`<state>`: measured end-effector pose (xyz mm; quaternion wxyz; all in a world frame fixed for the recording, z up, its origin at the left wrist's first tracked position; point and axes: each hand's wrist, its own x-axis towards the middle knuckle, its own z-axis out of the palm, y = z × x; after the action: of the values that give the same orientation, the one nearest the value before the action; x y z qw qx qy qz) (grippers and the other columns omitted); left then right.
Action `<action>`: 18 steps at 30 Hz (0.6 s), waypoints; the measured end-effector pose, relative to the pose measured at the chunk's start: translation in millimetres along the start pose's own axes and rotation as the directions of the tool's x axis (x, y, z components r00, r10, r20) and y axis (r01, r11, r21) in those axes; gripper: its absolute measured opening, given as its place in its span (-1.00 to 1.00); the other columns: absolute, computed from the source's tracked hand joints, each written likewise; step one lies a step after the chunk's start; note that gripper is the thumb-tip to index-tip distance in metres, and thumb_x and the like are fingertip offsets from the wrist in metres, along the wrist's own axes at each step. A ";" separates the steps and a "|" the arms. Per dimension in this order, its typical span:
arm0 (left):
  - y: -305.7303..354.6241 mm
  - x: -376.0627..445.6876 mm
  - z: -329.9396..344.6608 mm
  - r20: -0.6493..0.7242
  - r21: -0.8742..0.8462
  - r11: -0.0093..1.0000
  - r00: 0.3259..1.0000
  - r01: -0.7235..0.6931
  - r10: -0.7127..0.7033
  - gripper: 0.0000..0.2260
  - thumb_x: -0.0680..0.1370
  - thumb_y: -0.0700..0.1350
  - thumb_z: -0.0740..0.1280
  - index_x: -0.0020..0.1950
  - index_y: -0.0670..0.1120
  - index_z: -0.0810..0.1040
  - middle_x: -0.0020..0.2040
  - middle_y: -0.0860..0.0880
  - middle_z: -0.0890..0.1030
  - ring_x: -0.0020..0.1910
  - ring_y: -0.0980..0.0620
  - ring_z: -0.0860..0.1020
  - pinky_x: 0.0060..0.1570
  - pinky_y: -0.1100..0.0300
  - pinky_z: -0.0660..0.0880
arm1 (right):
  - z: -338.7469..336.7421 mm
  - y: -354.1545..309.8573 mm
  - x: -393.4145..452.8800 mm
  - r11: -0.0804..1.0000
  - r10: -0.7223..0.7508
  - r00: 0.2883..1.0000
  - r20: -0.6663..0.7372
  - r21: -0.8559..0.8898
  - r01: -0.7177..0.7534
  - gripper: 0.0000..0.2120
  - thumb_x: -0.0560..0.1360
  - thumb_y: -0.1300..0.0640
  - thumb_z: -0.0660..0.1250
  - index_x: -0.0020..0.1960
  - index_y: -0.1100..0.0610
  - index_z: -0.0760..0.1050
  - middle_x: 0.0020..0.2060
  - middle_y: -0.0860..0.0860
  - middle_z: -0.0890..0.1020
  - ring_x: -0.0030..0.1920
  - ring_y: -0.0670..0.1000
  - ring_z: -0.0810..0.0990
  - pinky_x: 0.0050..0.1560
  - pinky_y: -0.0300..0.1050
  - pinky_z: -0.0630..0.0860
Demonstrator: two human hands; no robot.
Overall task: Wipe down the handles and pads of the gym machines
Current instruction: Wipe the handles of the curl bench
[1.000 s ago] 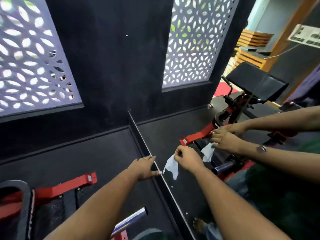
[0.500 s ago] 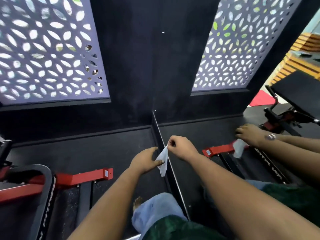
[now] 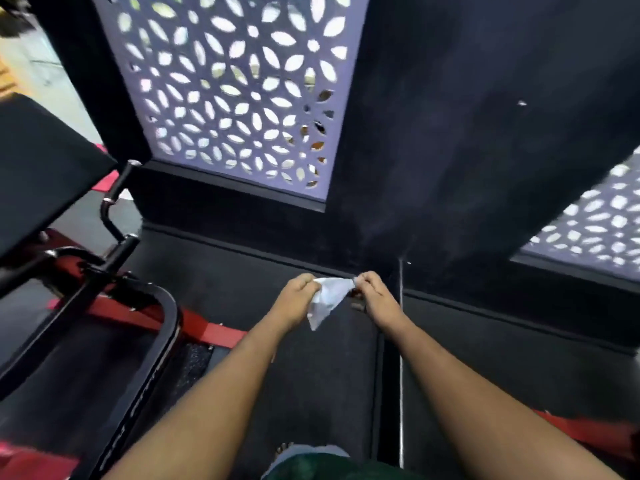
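Note:
A white wipe (image 3: 325, 297) is stretched between both my hands in front of me, above the dark floor. My left hand (image 3: 296, 299) pinches its left corner and my right hand (image 3: 375, 299) pinches its right corner, and the rest of the wipe hangs down in a point. A gym machine stands at the left, with a black pad (image 3: 41, 168), a black handle bar (image 3: 116, 209) and a red and black frame (image 3: 145, 317). Neither hand touches the machine.
A black wall with patterned lattice panels (image 3: 239, 95) rises straight ahead. A mirror edge (image 3: 401, 358) runs down the floor at the right of my right arm. Red frame parts (image 3: 581, 434) show at the lower right. My knee (image 3: 311, 462) is at the bottom.
The view has swung left, so the machine now stands at the left and the mirrored arms are out of sight. My left hand has taken hold of the wipe, now spread between both hands.

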<state>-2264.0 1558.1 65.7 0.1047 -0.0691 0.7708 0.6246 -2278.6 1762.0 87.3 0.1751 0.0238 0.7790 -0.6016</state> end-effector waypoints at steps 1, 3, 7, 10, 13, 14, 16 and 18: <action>7.4 8.7 -11.8 -0.035 -0.026 1.000 0.999 0.012 -0.013 -0.79 0.63 -0.08 0.25 -0.17 -0.11 0.47 -0.24 0.01 0.49 -0.24 0.07 0.44 -0.19 0.11 0.38 | 8.8 -8.6 17.8 0.999 -0.007 0.999 0.034 0.042 0.006 -0.75 0.58 -0.18 0.32 0.06 -0.02 0.43 -0.01 -0.12 0.59 0.09 -0.10 0.59 0.18 0.02 0.59; 18.1 22.2 -32.9 -0.093 -0.064 0.998 0.996 0.010 -0.016 -0.79 0.67 -0.05 0.27 -0.10 -0.12 0.53 -0.20 0.01 0.59 -0.23 0.07 0.53 -0.19 0.13 0.46 | 26.9 -24.0 47.8 0.995 -0.025 0.990 0.136 0.094 0.013 -0.44 0.41 -0.32 0.45 0.26 -0.04 0.41 0.16 -0.08 0.60 0.19 -0.06 0.62 0.21 0.07 0.61; 33.8 40.9 -75.1 -0.237 -0.124 0.992 0.970 0.021 -0.050 -0.84 0.69 -0.04 0.30 -0.01 -0.04 0.61 -0.14 0.04 0.69 -0.19 0.14 0.62 -0.20 0.21 0.54 | 66.8 -49.4 103.1 0.993 -0.016 0.937 0.348 0.113 -0.025 -0.44 0.41 -0.11 0.55 0.31 0.08 0.50 0.16 0.07 0.68 0.14 0.10 0.69 0.15 0.10 0.63; 28.0 49.4 -104.7 -0.403 -0.180 0.983 0.909 0.031 -0.103 -0.85 0.68 -0.03 0.33 -0.05 -0.04 0.60 -0.17 0.07 0.66 -0.21 0.15 0.59 -0.19 0.22 0.52 | 93.1 -60.4 140.8 0.990 -0.031 0.887 0.461 0.134 -0.035 -0.76 0.48 0.04 0.51 0.01 0.19 0.60 -0.08 0.13 0.69 -0.07 0.18 0.64 0.00 0.04 0.57; 20.5 48.4 -126.7 -0.550 -0.223 0.973 0.817 0.059 -0.175 -0.76 0.62 0.06 0.38 -0.02 -0.11 0.61 -0.14 0.00 0.67 -0.17 0.07 0.59 -0.15 0.13 0.53 | 112.8 -68.8 170.7 0.971 0.022 0.819 0.573 0.183 -0.154 -0.95 0.57 0.18 0.41 -0.04 0.15 0.59 -0.15 0.14 0.62 -0.10 0.13 0.56 -0.07 -0.04 0.52; 20.1 45.9 -130.9 -0.583 -0.253 0.965 0.785 0.071 -0.211 -0.76 0.64 0.04 0.40 0.01 -0.15 0.61 -0.13 -0.02 0.66 -0.18 0.06 0.59 -0.20 0.19 0.52 | 120.0 -73.6 180.0 0.963 0.036 0.782 0.622 0.186 -0.193 -0.96 0.59 0.18 0.38 -0.03 0.13 0.59 -0.14 0.13 0.64 -0.08 0.12 0.59 -0.02 -0.01 0.54; 18.6 40.1 -135.4 -0.600 -0.321 0.941 0.746 0.103 -0.287 -0.75 0.61 0.00 0.45 0.08 -0.18 0.60 -0.10 -0.05 0.69 -0.20 0.07 0.61 -0.29 0.26 0.51 | 135.3 -83.1 193.1 0.956 0.064 0.729 0.681 0.168 -0.240 -0.93 0.62 0.16 0.33 0.03 0.14 0.58 -0.11 0.14 0.67 -0.07 0.11 0.65 0.04 0.03 0.59; 12.0 31.7 -139.5 -0.588 -0.348 0.924 0.731 0.158 -0.346 -0.64 0.48 0.03 0.59 0.11 -0.16 0.63 -0.02 -0.09 0.73 -0.13 0.05 0.67 -0.18 0.17 0.59 | 149.2 -94.2 197.9 0.954 0.065 0.708 0.703 0.164 -0.250 -0.89 0.65 0.13 0.29 0.05 0.16 0.55 -0.12 0.15 0.70 -0.13 0.09 0.69 -0.07 -0.02 0.64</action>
<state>-2308.0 1425.0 96.8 -0.0898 -0.3962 0.6487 0.6436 -2451.0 1560.7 83.0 0.4989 -0.1134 0.5712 -0.6418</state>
